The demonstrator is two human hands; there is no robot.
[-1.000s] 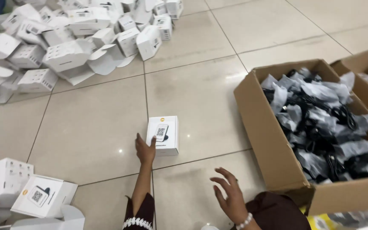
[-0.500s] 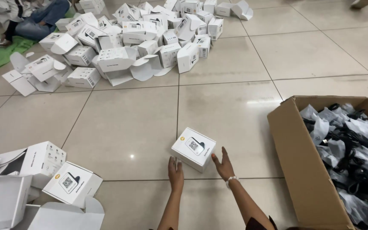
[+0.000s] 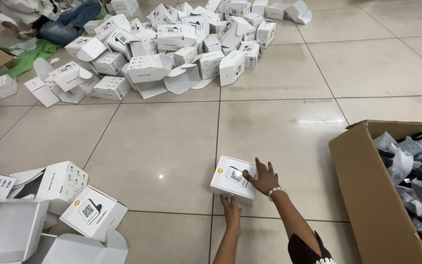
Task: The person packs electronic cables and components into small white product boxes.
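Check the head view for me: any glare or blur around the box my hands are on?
Head view: soft overhead glare streaks the glossy beige floor tiles beyond the small white cardboard box; box, left hand and right hand look sharp; faint shadow under the box; tile lines bow slightly toward the edges.

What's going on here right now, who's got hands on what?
A person has both hands on a small white box on the tiled floor: the right hand rests on its top, the left hand touches its near edge. An open cardboard carton of bagged dark items sits to the right. More white boxes are heaped farther back, beside another seated person.
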